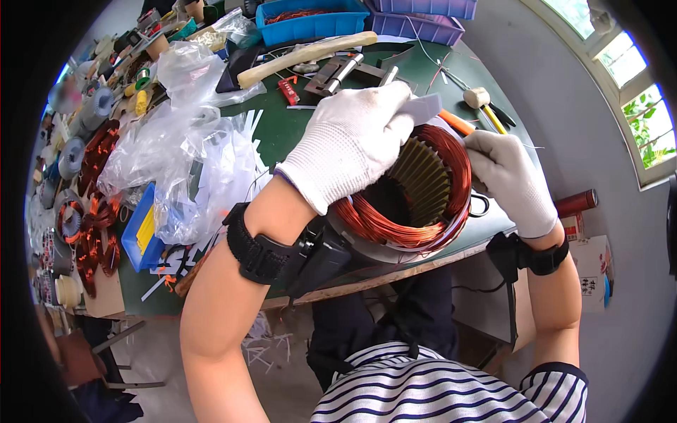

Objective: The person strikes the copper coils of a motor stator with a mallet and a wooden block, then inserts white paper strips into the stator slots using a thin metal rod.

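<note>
A motor stator (423,185) with copper wire windings (460,166) round its rim stands near the table's front edge. My left hand (356,137), in a white knitted glove, is over the stator's far left rim. Its fingers are closed on a pale, translucent flat piece (423,109). My right hand (511,176), gloved the same way, is at the right side of the windings with its fingers bent together; what they hold, if anything, is hidden. An orange handle (457,122) lies between the two hands, beyond the rim. The slots inside the stator show yellowish liners.
Clear plastic bags (187,141) and white strips cover the left of the green table (282,127). Behind are a wooden stick (307,58), a metal fixture (342,74) and a blue bin (310,21). A mallet (477,97) lies at the right; copper coils (92,211) are far left.
</note>
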Demonstrator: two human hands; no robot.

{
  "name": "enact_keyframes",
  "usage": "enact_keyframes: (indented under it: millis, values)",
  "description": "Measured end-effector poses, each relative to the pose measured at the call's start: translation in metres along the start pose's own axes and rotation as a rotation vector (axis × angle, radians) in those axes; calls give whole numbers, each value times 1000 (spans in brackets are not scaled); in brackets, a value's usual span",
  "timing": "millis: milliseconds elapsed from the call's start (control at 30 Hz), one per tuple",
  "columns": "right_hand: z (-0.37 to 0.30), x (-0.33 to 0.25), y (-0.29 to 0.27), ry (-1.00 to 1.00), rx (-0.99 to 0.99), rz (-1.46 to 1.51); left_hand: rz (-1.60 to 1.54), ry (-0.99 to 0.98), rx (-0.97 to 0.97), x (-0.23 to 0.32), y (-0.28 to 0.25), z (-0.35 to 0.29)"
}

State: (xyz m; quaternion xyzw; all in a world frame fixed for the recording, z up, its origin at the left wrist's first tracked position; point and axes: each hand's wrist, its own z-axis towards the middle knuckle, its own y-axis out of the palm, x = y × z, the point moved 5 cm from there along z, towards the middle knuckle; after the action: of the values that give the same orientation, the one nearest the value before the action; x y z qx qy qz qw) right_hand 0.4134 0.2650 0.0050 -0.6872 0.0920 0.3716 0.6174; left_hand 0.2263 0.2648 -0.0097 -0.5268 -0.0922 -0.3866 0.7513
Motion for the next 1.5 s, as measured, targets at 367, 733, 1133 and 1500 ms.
enact_keyframes:
  millis: [367,733,1133,1500]
  values:
    - [2,-9,4,-316,-43,-452,15,-54,-35,-5,2,-1]
    - [32,13,18,-148,-44,376,-145,-56,-16,-9,1,5]
    - [41,8,30,-181,-114,431,-289,-99,-72,-9,1,12]
    - [23,30,50,-3,-9,1138,70,207,-34,21,6,-6]
